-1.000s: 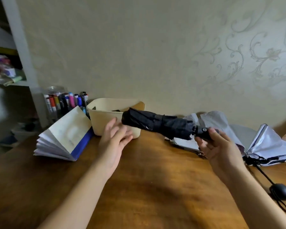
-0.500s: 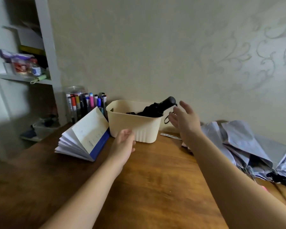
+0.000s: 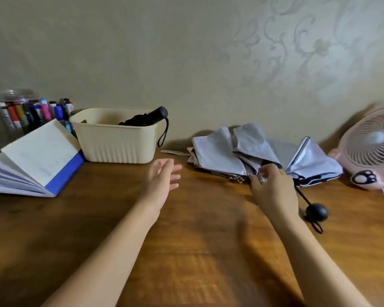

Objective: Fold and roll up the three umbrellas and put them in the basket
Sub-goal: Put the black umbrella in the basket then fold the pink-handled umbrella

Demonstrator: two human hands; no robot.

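One black folded umbrella is lying in the cream basket, which is standing at the back of the wooden tabletop. Its handle is sticking out over the right rim and its wrist strap is hanging down outside. To the right, a grey umbrella is lying unfolded in a loose heap on the tabletop, and its round black handle is pointing toward the person. The right hand is pinching a small silvery part at the near edge of that heap, fingers curled. The left hand is hovering relaxed and holding nothing, just in front of the basket. An open book is leaning beside the basket's left side, markers are standing behind it, and a pink fan is sitting at the far right.
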